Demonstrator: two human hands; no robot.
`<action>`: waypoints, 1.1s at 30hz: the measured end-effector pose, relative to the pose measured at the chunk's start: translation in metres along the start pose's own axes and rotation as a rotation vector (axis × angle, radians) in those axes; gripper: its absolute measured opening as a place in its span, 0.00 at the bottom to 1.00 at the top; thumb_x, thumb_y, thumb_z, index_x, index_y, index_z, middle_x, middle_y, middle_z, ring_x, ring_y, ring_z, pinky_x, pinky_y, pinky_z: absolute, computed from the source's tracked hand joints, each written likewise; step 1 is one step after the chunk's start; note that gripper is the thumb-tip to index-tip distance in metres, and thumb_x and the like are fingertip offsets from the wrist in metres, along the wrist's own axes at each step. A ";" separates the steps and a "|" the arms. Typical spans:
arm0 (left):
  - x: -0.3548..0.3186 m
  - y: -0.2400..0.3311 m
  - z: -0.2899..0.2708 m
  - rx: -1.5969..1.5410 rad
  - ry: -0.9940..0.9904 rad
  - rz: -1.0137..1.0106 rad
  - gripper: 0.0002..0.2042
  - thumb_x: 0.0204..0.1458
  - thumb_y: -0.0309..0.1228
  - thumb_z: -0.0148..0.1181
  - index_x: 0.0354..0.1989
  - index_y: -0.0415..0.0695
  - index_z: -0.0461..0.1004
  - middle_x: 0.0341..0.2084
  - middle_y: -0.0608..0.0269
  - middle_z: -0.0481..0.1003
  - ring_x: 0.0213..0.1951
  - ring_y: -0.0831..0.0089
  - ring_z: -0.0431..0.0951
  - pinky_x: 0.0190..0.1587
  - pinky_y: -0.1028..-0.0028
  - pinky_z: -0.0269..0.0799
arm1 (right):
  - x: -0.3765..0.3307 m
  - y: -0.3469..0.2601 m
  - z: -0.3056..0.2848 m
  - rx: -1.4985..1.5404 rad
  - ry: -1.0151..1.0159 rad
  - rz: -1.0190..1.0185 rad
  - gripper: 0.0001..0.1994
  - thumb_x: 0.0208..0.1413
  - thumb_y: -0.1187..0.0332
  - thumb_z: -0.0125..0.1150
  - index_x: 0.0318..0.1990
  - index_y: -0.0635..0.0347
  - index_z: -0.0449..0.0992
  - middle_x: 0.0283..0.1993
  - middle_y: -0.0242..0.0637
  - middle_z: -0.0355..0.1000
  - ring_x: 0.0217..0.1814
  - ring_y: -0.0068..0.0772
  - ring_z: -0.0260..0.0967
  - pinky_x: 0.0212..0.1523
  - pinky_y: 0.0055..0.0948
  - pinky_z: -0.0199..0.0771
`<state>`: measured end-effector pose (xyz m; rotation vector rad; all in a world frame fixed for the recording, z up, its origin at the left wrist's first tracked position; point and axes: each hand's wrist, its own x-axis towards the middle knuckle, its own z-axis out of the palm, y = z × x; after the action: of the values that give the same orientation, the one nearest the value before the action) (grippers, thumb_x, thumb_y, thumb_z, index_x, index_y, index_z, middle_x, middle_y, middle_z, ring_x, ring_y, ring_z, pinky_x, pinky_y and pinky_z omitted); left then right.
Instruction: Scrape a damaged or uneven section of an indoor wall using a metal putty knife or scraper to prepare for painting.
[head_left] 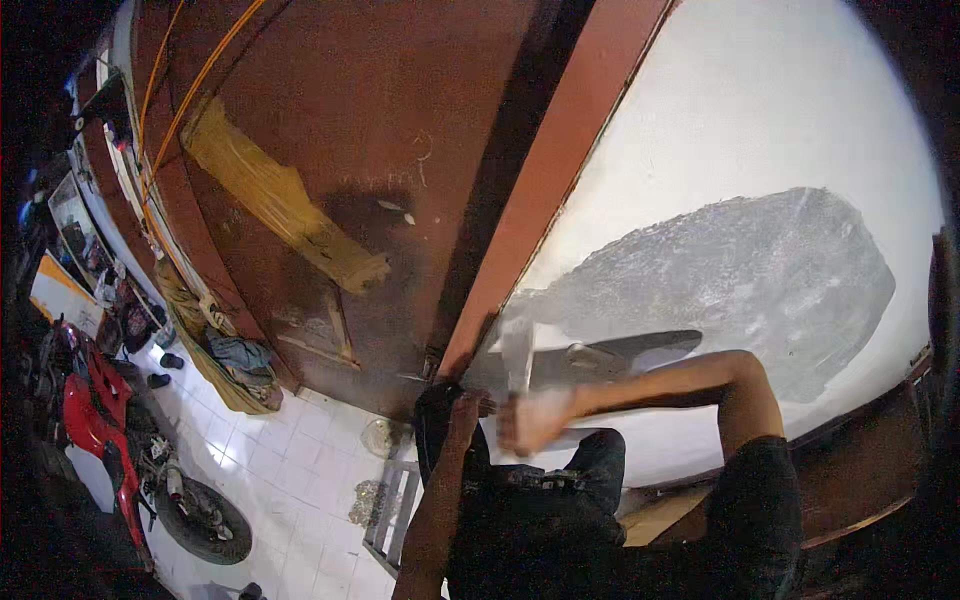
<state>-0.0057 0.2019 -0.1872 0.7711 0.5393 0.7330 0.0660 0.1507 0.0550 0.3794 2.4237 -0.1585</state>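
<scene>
My right hand [533, 420] is closed around a scraper [517, 358], blurred by motion, its pale flat blade pointing up. The blade is close to the lower left end of a rough grey patch [760, 280] on the white wall [760, 110], beside the brown door frame [540, 180]. Whether the blade touches the wall I cannot tell. My left hand [470, 408] is near my dark-trousered knee, by the foot of the frame. Its fingers are dark and mostly hidden.
Left of the frame is a brown door [400, 120] with a tan streak. A cloth bundle [238, 360] hangs beside it. A red motorcycle [100, 440] stands on white floor tiles [290, 460] at the left. A metal step or ladder [390, 520] is below me.
</scene>
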 end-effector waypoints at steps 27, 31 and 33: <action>0.022 -0.050 -0.040 0.431 0.158 0.107 0.11 0.52 0.36 0.46 0.29 0.42 0.70 0.21 0.63 0.69 0.24 0.73 0.70 0.31 0.68 0.67 | 0.003 0.032 0.010 -0.332 0.298 0.050 0.19 0.53 0.59 0.34 0.49 0.59 0.59 0.47 0.42 0.62 0.51 0.38 0.59 0.53 0.38 0.59; 0.009 0.004 0.009 0.059 0.056 -0.119 0.12 0.51 0.37 0.47 0.25 0.41 0.68 0.17 0.67 0.64 0.18 0.78 0.62 0.26 0.70 0.61 | -0.019 -0.008 -0.043 -0.886 0.468 -0.109 0.17 0.48 0.62 0.41 0.45 0.57 0.64 0.39 0.36 0.68 0.43 0.39 0.65 0.45 0.37 0.67; 0.022 -0.014 -0.018 0.234 0.029 -0.119 0.12 0.52 0.37 0.46 0.25 0.41 0.69 0.17 0.67 0.64 0.18 0.78 0.61 0.26 0.70 0.60 | -0.010 -0.009 -0.016 -0.022 0.384 0.119 0.15 0.47 0.63 0.43 0.42 0.58 0.66 0.36 0.34 0.68 0.38 0.37 0.68 0.40 0.35 0.69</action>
<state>0.0019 0.2191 -0.2124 0.9383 0.6995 0.5772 0.0607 0.1433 0.0741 0.5885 2.7655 -0.0056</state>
